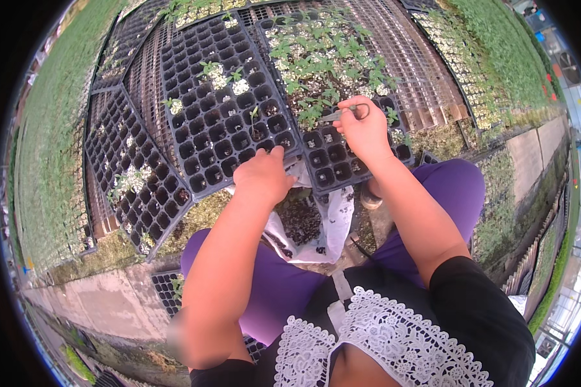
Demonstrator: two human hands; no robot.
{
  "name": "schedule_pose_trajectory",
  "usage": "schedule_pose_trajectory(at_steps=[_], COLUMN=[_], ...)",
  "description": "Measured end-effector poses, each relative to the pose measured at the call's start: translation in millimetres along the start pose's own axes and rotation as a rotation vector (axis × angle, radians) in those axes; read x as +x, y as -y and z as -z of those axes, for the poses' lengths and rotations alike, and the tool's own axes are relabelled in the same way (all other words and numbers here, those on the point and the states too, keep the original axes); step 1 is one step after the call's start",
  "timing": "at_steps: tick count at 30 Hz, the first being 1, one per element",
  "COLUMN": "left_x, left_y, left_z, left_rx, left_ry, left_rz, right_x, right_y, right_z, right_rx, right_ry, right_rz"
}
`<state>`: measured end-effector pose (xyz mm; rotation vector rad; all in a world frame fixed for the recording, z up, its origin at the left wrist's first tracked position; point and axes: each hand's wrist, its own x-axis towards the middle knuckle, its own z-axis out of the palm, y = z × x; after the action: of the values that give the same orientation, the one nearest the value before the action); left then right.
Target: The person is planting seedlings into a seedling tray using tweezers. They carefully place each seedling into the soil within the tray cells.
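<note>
My right hand (365, 128) grips a pair of small metal scissors or tweezers (333, 116), its tip among the leaves at the near left of a black seedling tray (336, 180). Green seedlings (329, 53) in white-flecked growing mix fill that tray's far part; many near cells hold no plant. My left hand (264, 176) rests at the near edge of a second black plug tray (208, 104), fingers over its front cells. Whether it pinches anything is hidden. A lone thin seedling (254, 118) leans in a cell just beyond those fingers. A few more seedlings (213, 72) stand in this tray.
Between my knees is an open white bag (336, 232) with dark soil and debris. Another plug tray (140, 184) lies tilted at the left. Slatted bench tops (397, 58) run beneath the trays. Dense seedling beds (53, 145) flank both sides, and a concrete path (101, 295) passes behind.
</note>
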<state>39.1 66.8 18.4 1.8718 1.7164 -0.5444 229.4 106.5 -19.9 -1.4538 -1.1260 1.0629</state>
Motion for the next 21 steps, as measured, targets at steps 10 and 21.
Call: schedule_pose_trajectory(at_steps=[10, 21], left_x=[-22.8, -103.4], left_y=[14.8, 82.9], left_z=[-9.7, -14.7], left_rx=[-0.152, -0.338], left_ry=[-0.072, 0.004], left_rz=[-0.072, -0.001], right_x=[25.2, -15.6], right_y=[-20.4, 33.9], right_z=[63.8, -79.9], right_rx=[0.373, 0.466], right_ry=[0.111, 0.621], right_rz=[-0.349, -0.358])
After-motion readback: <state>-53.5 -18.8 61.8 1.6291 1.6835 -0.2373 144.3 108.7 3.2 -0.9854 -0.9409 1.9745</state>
